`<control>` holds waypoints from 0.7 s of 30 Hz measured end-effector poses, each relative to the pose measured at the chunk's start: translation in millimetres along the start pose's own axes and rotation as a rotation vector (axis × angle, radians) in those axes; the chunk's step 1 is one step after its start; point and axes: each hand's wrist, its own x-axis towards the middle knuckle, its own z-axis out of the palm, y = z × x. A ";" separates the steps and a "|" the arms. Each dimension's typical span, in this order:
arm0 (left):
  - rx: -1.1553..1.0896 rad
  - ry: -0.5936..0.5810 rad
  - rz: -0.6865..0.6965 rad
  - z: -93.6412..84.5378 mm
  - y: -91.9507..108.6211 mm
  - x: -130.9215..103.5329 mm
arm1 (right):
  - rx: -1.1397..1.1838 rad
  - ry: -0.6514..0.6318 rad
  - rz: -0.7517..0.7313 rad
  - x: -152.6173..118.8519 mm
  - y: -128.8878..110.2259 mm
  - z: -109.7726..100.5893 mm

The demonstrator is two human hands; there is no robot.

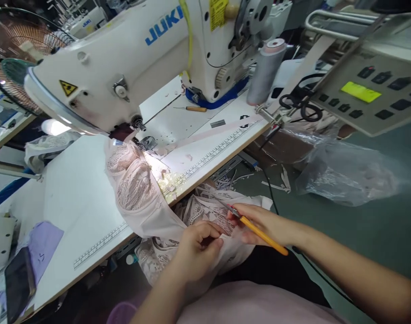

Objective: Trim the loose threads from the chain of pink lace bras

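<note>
Pink lace garment with a smooth satin band [148, 202]: I note it draped off the front edge of the white sewing surface [77, 198] and down into the lap, partly under the needle end of the white JUKI sewing machine [124, 58]. I judge it light, limp and easily snagged, the lace fragile; best taken by the firmer satin edge, not the openwork. Left hand [197, 254] is curled, fingers pinching a fold of the fabric. Right hand [262, 222] is closed on a slim yellow-handled seam tool [259, 233], its metal tip at the cloth just beside the left fingers. I record a printed ruler strip along the surface edge, thread scraps by it, a grey thread cone [266, 72], black scissors [298, 103] and a grey control panel [370, 94]. Clear plastic bag [343, 173] lies on the green floor; a fan [16, 54] stands far left.
</note>
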 end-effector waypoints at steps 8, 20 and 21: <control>-0.184 0.125 -0.040 -5.4 -0.9 -8.0 | -0.189 -0.150 -0.019 -1.8 -4.7 2.3; -0.083 0.249 -0.042 -12.9 -1.7 -13.2 | -0.528 -0.112 0.133 -10.9 -11.8 8.8; -0.076 0.254 -0.036 -13.2 -1.8 -13.4 | -0.542 -0.108 0.136 -10.9 -11.5 8.9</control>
